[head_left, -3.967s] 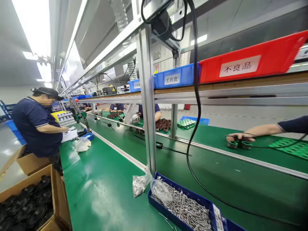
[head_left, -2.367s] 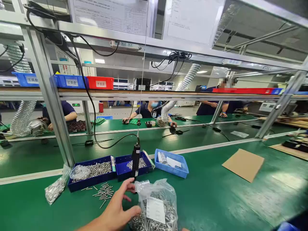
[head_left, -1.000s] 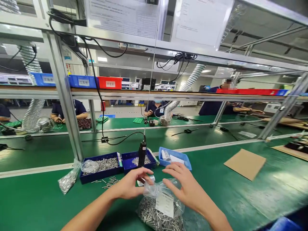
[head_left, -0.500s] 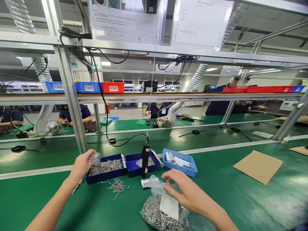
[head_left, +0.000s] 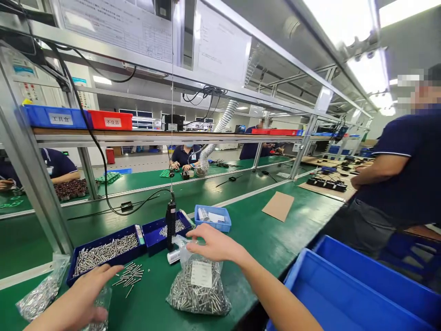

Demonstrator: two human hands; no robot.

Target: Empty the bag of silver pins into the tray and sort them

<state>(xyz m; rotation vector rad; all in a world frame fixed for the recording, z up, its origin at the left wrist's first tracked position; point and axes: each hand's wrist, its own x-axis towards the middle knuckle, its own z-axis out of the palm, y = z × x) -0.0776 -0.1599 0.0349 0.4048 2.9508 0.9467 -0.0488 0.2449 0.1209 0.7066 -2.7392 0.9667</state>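
The right hand (head_left: 217,243), fingers parted, is at the top of the large bag (head_left: 200,296) on the surface (head_left: 250,250); whether the left hand (head_left: 81,294) grips, I cannot tell. Gathering the top firmly should prevent spilling.

1. This is a factory assembly workshop: long green workbenches (head_left: 248,225) run through the middle of the frame under a metal frame (head_left: 31,170).
2. An electric screwdriver (head_left: 171,220) hangs at centre-left, above a clear bag of screws (head_left: 200,296) at bottom centre.
3. Labelled red bin (head_left: 98,120) and printed sheets (head_left: 117,32), upper left.
4. A ribbed duct (head_left: 226,117), upper centre; bright ceiling lights (head_left: 341,18), upper right.
5. Workers in dark shirts at the benches, one co-worker (head_left: 413,165) standing far right.
6. Blue crates (head_left: 344,294), lower right.
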